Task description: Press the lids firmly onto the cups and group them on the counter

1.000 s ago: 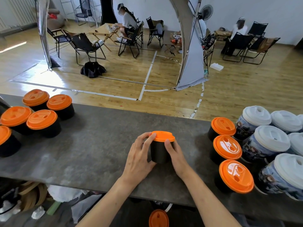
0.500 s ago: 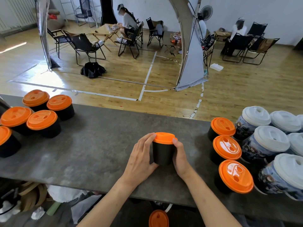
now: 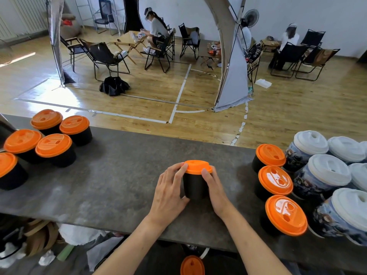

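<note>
The left hand point(image 3: 170, 192) and right hand point(image 3: 217, 190) clasp a small black cup point(image 3: 195, 186) from either side, fingertips up at the rim of its round, glossy orange lid point(image 3: 197, 166). The cup stands upright between them on the mottled grey surface point(image 3: 119, 175). Just right of the right hand, three lidded black cups point(image 3: 275, 180) line up, with white-domed printed cups point(image 3: 325, 172) beyond. Well left of the left hand cluster five orange-lidded cups point(image 3: 52, 144).
</note>
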Motion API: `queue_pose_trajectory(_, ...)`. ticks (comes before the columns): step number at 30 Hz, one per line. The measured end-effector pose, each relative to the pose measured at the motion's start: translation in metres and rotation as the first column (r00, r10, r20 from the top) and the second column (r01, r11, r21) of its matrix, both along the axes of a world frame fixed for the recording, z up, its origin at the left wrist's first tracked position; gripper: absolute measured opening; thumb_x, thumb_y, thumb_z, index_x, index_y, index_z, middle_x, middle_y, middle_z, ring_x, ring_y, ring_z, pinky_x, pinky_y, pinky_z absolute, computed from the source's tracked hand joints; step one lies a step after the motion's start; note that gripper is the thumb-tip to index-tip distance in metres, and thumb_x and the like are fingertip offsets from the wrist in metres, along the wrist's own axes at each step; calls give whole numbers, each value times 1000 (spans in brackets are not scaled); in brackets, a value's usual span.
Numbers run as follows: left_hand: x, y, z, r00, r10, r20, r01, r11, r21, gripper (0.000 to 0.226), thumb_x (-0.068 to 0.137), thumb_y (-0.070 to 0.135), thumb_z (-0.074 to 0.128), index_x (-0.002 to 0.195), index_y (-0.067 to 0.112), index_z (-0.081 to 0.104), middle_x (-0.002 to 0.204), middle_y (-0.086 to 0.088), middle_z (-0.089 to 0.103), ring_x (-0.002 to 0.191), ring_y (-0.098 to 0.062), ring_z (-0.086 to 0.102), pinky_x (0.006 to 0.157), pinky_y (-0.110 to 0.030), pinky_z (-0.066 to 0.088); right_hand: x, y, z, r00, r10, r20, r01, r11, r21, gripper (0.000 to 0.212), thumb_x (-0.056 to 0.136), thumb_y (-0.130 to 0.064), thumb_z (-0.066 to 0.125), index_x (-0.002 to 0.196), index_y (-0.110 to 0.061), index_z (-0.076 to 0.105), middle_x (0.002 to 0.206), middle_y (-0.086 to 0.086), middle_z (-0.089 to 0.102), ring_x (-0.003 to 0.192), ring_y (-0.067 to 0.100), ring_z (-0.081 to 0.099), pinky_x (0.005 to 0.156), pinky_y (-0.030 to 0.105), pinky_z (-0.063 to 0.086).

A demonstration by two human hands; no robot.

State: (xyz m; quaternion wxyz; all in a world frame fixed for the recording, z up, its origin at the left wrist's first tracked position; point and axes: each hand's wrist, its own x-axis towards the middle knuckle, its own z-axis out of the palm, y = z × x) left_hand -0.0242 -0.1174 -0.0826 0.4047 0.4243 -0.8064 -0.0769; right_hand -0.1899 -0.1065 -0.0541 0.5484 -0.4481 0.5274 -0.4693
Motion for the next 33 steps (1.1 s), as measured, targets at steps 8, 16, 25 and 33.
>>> queue_pose_trajectory(8, 1, 0, 4, 997, -50, -58, 53, 998, 47, 83, 80, 37, 71, 150, 16, 30, 147, -2, 42, 132, -17, 48, 112, -24, 34, -2, -1, 3, 998, -15, 65, 15, 1000, 8, 67, 83, -73, 49, 118, -19, 66, 116, 12, 69, 108, 21, 64, 92, 34, 54)
queue_pose_trajectory(16, -2, 1, 0, 995, 40, -93, -38, 999, 20, 89, 74, 41, 78, 146, 13, 33, 136, -3, 46, 121, -17, 52, 104, -29, 40, 0, 3, 4, 999, 38, -10, -38, 999, -23, 74, 71, -57, 73, 131, -20, 50, 121, 5, 63, 108, 12, 64, 82, 24, 55)
queue_pose_trajectory(25, -2, -2, 5, 990, 51, -129, -12, 958, 287, 117, 67, 86, 68, 158, 34, 15, 134, 19, 40, 118, 5, 44, 102, -10, 31, 4, -6, 16, 980, -170, -104, 161, 983, -87, 70, 58, -57, 81, 116, -26, 59, 110, 0, 66, 94, 7, 66, 78, 23, 55)
queue_pose_trajectory(33, 2, 1, 9, 975, -106, -194, 157, 948, 275, 51, 95, 64, 57, 129, 29, 41, 115, 10, 53, 105, -4, 54, 93, -18, 43, 18, 0, 49, 788, -468, -400, 236, 830, -504, 71, 66, -44, 91, 123, -29, 50, 115, -12, 59, 108, 3, 55, 93, 16, 45)
